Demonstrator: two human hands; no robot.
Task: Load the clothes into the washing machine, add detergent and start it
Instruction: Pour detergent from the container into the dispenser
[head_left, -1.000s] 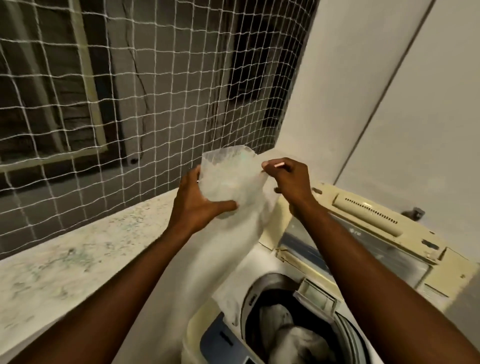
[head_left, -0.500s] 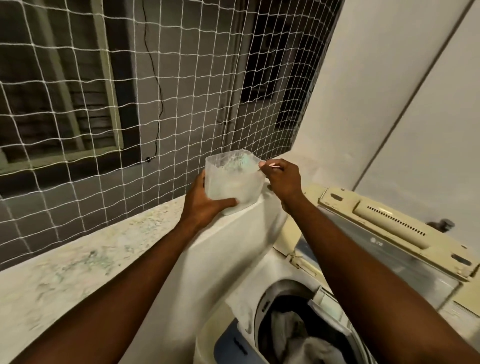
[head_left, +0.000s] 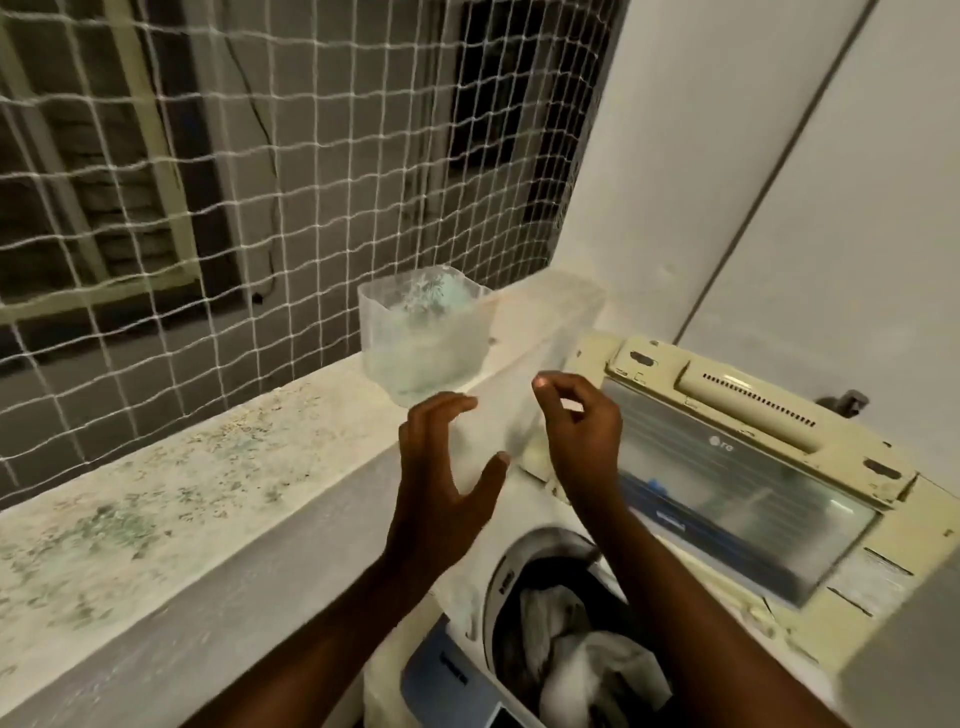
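Observation:
A translucent plastic detergent container (head_left: 422, 340), with pale residue inside, stands upright on the stained ledge (head_left: 171, 483). My left hand (head_left: 441, 478) hovers just below and in front of it, fingers spread, holding nothing. My right hand (head_left: 582, 431) is beside it to the right, fingers loosely curled and apart, empty. Below them the top-loading washing machine (head_left: 878, 561) stands with its yellowed lid (head_left: 737, 483) raised. Grey and white clothes (head_left: 587, 660) lie in the drum.
A white rope net (head_left: 291, 171) covers the opening behind the ledge. A white wall (head_left: 779, 156) rises right behind the machine. The machine's blue control panel (head_left: 452, 675) sits at the bottom of the view.
Both hands held the container above the ledge before. Now it stands on the ledge and both hands have let go and drawn back toward me.

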